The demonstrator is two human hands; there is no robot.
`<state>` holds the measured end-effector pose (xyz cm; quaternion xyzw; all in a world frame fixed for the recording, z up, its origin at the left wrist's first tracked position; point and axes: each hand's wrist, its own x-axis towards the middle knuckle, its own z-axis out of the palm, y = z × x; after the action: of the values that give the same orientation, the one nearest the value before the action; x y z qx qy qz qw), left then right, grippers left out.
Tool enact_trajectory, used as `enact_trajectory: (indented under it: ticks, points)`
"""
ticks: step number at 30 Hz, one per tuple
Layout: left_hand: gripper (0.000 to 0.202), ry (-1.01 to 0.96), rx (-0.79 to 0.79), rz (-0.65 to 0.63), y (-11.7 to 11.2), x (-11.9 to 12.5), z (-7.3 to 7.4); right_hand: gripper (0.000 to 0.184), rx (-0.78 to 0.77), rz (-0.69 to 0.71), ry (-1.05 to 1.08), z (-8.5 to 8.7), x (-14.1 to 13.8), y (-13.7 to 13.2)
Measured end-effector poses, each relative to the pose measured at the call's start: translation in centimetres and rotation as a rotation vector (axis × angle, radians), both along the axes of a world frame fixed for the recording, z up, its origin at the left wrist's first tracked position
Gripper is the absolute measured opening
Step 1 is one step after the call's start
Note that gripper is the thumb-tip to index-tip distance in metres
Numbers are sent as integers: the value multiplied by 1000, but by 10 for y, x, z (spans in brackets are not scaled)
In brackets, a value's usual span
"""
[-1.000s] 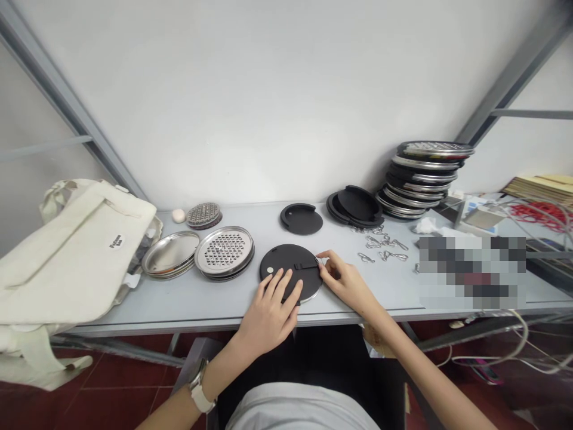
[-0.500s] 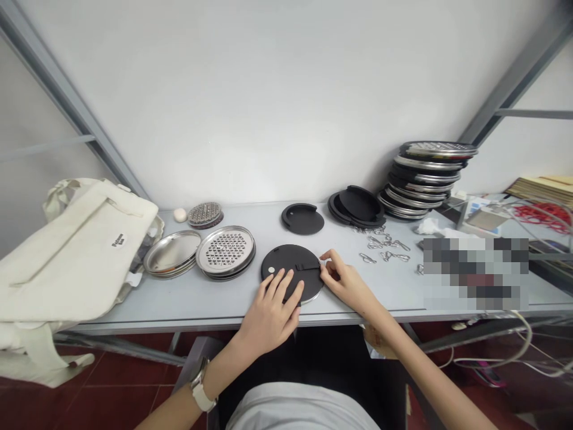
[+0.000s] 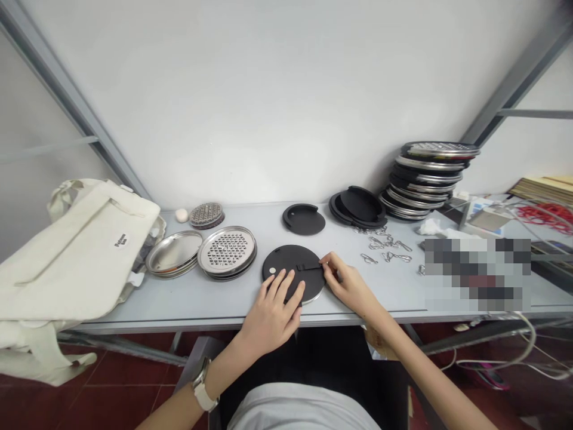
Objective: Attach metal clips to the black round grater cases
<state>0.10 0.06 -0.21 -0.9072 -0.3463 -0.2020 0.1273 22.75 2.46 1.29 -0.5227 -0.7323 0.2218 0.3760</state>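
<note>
A round black disc [image 3: 286, 258] with a white dot and a narrow slot lies near the front edge of the table, and a silver rim shows beneath its lower right side. My left hand [image 3: 273, 310] rests on it palm down, fingers stretched and slightly spread. At the disc's right edge, by the end of the slot, my right hand [image 3: 344, 282] has thumb and forefinger pinched together. Whatever is between those fingertips is too small to make out. Several small wire clips [image 3: 388, 243] lie scattered to the right of that hand.
Left of the disc are a stack of metal graters [image 3: 227, 251], shallow metal plates [image 3: 175, 252] and smaller grater discs [image 3: 206, 214]. Behind are black lids [image 3: 305, 222] and black trays [image 3: 362, 206]. A tall grater stack [image 3: 423, 179] stands back right; a cream bag [image 3: 85, 251] lies far left.
My left hand stays flat on the disc. My right fingertips have shifted slightly at the disc's edge, and the small silver glint there is now hidden.
</note>
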Motion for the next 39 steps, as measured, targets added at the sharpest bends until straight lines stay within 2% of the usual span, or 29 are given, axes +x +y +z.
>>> enact_trajectory:
  ticks: [4, 7, 11, 21, 25, 33, 39]
  points:
    - [50, -9, 1, 3, -1, 0, 0, 14, 42, -59, 48, 1, -1, 0]
    - [50, -9, 5, 3, -1, 0, 1, 9, 70, -100, 65, 2, 0, 0]
    - [50, -14, 10, 5, -2, 0, 1, 12, 107, -66, 56, 1, 2, 1]
    - [51, -1, -10, 4, -1, 0, 0, 14, 164, -98, 117, -6, 6, 7]
    - [50, -3, -10, 3, -1, 0, 1, 17, 144, -56, 151, -7, 7, 7]
    - [50, 2, -2, 2, -2, -1, 1, 16, 161, -63, 91, -4, 5, 6]
    - [50, 2, -7, 1, -2, -1, 1, 17, 35, -58, 48, 0, 2, 2]
